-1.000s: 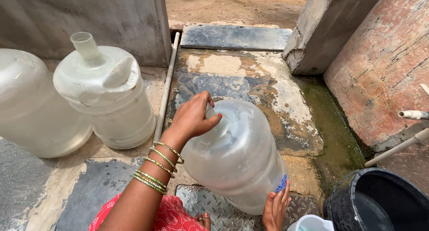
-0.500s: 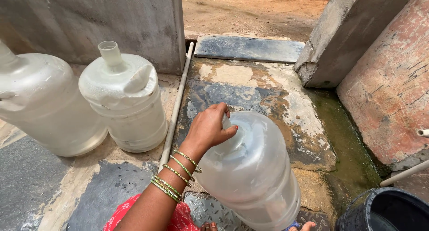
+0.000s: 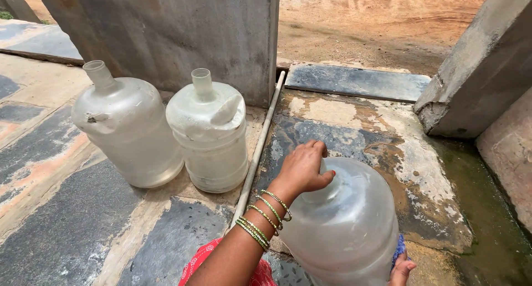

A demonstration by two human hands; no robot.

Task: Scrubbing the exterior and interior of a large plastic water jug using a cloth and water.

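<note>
Head view shows our left hand (image 3: pixel 302 167) closed over the neck of the big clear water jug (image 3: pixel 346 225), tilted away on the wet stone floor (image 3: pixel 354 125), right hand (image 3: pixel 402 268) cupping its lower side.

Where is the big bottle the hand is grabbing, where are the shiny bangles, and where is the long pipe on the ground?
big bottle (image 3: pixel 349 230): head view, on its cloudy side wall.
bangles (image 3: pixel 265 214): head view, on the green and gold bands at the wrist.
long pipe (image 3: pixel 260 145): head view, on its pale middle stretch.
</note>
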